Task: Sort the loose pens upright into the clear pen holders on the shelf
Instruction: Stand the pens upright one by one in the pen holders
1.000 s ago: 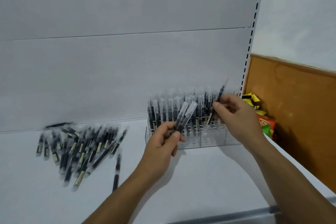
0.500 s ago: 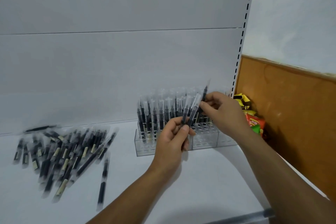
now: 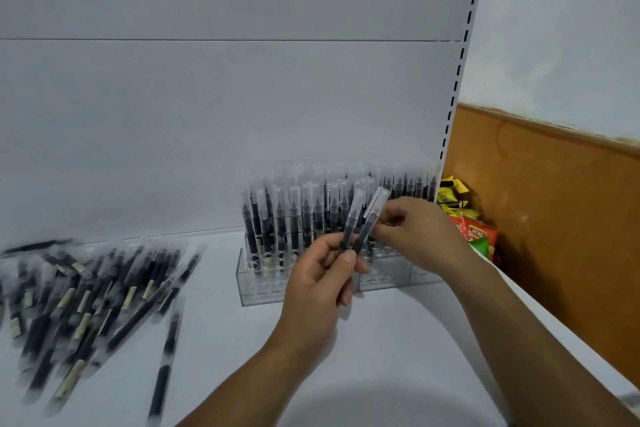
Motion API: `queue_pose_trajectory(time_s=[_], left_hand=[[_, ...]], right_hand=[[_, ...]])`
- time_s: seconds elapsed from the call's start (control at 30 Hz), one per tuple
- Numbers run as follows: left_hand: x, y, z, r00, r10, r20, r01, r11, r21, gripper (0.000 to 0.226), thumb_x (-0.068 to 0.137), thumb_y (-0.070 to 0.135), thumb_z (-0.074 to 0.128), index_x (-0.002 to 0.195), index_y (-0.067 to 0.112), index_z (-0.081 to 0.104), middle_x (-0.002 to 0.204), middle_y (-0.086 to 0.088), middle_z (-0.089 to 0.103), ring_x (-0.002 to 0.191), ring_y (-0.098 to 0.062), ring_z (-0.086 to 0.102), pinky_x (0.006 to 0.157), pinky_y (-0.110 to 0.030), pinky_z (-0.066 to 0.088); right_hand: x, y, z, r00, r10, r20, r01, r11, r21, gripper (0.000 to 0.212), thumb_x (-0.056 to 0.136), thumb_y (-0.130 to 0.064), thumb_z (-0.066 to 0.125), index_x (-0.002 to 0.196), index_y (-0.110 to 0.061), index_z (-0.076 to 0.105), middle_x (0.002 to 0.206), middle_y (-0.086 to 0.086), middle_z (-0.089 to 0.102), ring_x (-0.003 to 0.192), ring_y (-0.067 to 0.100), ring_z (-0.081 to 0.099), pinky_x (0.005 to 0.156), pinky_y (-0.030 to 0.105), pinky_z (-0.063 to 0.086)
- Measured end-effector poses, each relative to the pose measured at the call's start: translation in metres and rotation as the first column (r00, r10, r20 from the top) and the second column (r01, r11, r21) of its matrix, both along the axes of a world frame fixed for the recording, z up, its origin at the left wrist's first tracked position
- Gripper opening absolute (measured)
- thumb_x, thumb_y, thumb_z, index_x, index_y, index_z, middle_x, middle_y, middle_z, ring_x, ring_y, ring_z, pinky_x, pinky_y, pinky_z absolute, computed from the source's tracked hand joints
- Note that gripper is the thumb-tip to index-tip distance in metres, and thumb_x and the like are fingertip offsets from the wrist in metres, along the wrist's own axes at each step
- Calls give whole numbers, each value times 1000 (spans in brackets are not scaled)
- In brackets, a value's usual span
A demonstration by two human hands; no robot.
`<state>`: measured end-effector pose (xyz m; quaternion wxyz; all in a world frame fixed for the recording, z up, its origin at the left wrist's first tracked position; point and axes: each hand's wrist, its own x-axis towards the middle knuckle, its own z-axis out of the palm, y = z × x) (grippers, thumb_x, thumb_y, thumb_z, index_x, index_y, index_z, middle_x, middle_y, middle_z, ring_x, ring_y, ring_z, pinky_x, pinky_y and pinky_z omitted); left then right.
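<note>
My left hand holds two black pens with clear caps upright in front of the clear pen holders. The holders stand at the back of the white shelf and are packed with several upright pens. My right hand reaches in from the right, and its fingertips pinch the right-hand pen of the pair. A heap of loose pens lies on the shelf at the left. One pen lies apart from it.
The white back panel rises behind the holders, with a slotted upright at its right end. Beyond it are colourful snack packets and a brown board. The shelf's right edge runs diagonally under my right forearm.
My right hand moved left from above the holders' right end to the pens in my left hand. The pen it held there is no longer seen in it. The view has shifted right.
</note>
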<state>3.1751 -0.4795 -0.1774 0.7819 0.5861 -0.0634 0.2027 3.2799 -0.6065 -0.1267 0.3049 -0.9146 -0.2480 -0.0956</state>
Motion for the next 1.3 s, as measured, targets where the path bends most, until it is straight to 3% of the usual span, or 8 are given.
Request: queue_pose_trajectory(time_s=[0.1, 0.2, 0.47, 0.63, 0.73, 0.87, 1.1, 1.3], left_hand=[[1, 0, 0, 1000, -5, -14, 5, 1000, -19, 17, 95, 1, 47, 101, 7, 61, 69, -3, 62, 48, -9, 37, 47, -15, 34], [2, 1, 0, 1000, 8, -23, -9, 1000, -29, 16, 96, 3, 47, 103, 6, 61, 70, -3, 62, 48, -10, 37, 47, -15, 33], [-1, 0, 3, 999, 31, -23, -31, 999, 29, 19, 96, 3, 46, 109, 2, 60, 71, -3, 61, 50, -10, 39, 45, -16, 34], [-2, -3, 5, 999, 39, -37, -37, 998, 46, 18, 98, 7, 45, 106, 2, 60, 68, -2, 60, 49, -10, 38, 44, -15, 33], [-1, -3, 4, 997, 45, -60, -43, 998, 42, 18, 99, 9, 44, 101, 0, 59, 69, -4, 60, 47, -9, 38, 44, -14, 33], [0, -3, 4, 996, 51, -70, -48, 997, 55, 23, 100, 9, 41, 107, 0, 61, 71, -6, 59, 48, -9, 37, 45, -13, 33], [-2, -3, 4, 996, 41, -76, -36, 997, 71, 24, 100, 10, 41, 108, -1, 61, 72, -8, 58, 47, -9, 36, 46, -12, 34], [-2, -3, 5, 996, 48, -80, -42, 996, 78, 24, 100, 11, 42, 108, -1, 61, 72, -9, 57, 47, -10, 36, 45, -12, 33]], right_hand=[[0, -6, 4, 1000, 8, 10, -8, 1000, -25, 18, 85, -40, 70, 92, -24, 74, 96, -9, 67, 89, 11, 61, 80, 38, 53], [-8, -21, 6, 1000, 3, 1, -3, 996, 87, 25, 86, -39, 70, 108, -29, 71, 106, -16, 63, 95, 4, 59, 85, 30, 53], [-40, -25, 15, 878, 389, -279, -266, 881, 391, 11, 84, -32, 71, 93, -27, 75, 76, -14, 68, 62, -3, 57, 54, 9, 42], [-41, -12, 5, 901, 354, -250, -171, 820, 546, 13, 86, -25, 71, 87, -11, 72, 67, -5, 62, 59, 4, 53, 52, 14, 41], [-35, -16, 11, 911, 340, -234, -77, 698, 712, 12, 90, -20, 65, 93, -9, 68, 66, -9, 64, 56, 4, 55, 52, 19, 42], [-19, -30, 20, 985, 96, -146, 69, 554, 830, 10, 92, -21, 65, 97, -13, 66, 71, -10, 67, 53, 3, 55, 47, 15, 42], [-6, -24, 9, 992, -107, 66, 47, 800, 599, 7, 91, -32, 66, 93, -26, 65, 83, -9, 67, 72, 9, 64, 68, 30, 55], [-2, -17, 3, 983, -120, 142, 52, 910, 411, 9, 90, -37, 67, 92, -28, 64, 78, -14, 65, 71, 5, 61, 71, 37, 56]])
